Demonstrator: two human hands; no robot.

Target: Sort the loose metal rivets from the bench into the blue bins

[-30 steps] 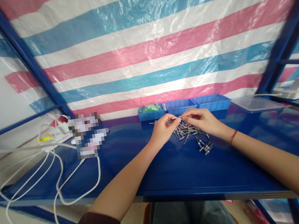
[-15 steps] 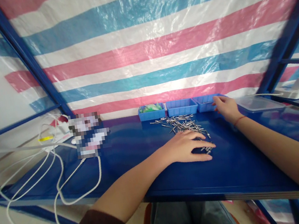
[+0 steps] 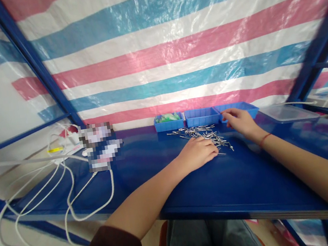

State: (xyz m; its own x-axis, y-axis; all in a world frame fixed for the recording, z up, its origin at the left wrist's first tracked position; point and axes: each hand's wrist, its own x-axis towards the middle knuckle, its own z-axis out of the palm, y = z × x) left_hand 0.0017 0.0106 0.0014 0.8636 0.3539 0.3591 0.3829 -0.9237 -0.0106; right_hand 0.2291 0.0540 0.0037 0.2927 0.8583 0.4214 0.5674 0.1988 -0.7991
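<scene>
A loose pile of thin silver rivets (image 3: 197,130) is spread over the blue table in front of the trays. My left hand (image 3: 197,153) lies at the pile's near side, palm down. Its fingers are curled in over some rivets, and a thin stem pokes out by the fingertips. My right hand (image 3: 239,122) is raised at the near side of the right blue tray (image 3: 250,111), covering part of it. Thumb and fingertips are pinched together; whatever is between them is too small to make out.
Left of that tray stand a middle blue tray (image 3: 202,117) and a blue tray holding green and clear plastic (image 3: 169,123). A clear plastic lid (image 3: 288,113) lies on the right. White cables (image 3: 70,194) trail over the table's left side. A striped sheet (image 3: 172,52) hangs behind.
My left hand has drawn back toward the pile and its spread fingers have curled in over the rivets. My right hand has moved left and slightly nearer, from over the right tray to its front.
</scene>
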